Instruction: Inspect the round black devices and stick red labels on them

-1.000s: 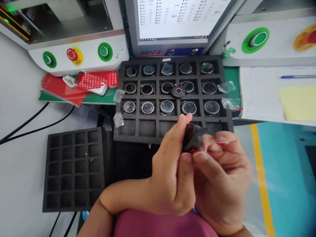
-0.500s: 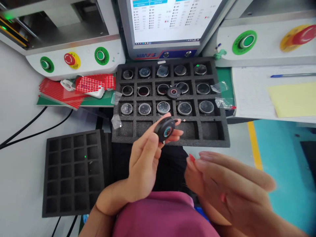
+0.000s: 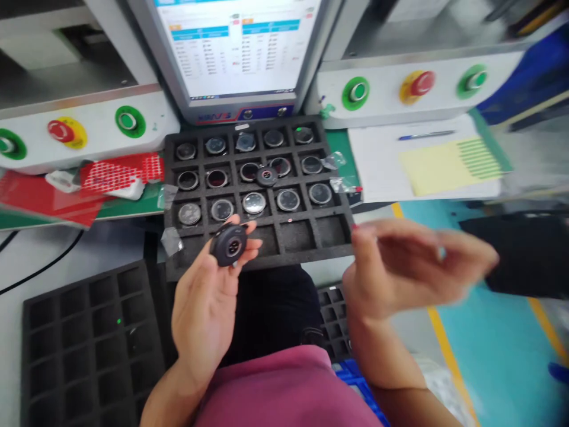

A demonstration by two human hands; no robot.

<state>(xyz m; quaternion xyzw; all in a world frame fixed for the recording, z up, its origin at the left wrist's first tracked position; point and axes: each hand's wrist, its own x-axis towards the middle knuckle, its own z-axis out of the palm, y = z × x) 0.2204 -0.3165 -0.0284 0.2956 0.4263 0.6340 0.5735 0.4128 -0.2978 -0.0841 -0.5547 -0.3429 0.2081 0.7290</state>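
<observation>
My left hand [image 3: 205, 296] grips a round black watch body [image 3: 228, 245], its back with a ringed sensor facing up, just over the front edge of a black foam tray [image 3: 275, 260]. Several round watch faces sit in the tray's three back rows. Another black watch body [image 3: 267, 175] lies sensor side up across a divider in the second row. To the right of the tray, my right hand [image 3: 400, 267] is raised and blurred, thumb and forefinger pinched on a tiny red piece [image 3: 355, 228].
Behind the tray stands a monitor [image 3: 240, 59], with button panels on both sides. Red sticker sheets [image 3: 120, 177] lie left; a pen [image 3: 427, 135] and yellow sheet [image 3: 429, 169] lie right. A second foam tray [image 3: 84, 350] is at lower left.
The view has swung to the right. My right hand has risen beside the tray's front right corner. In my left hand the watch body now shows its back more fully.
</observation>
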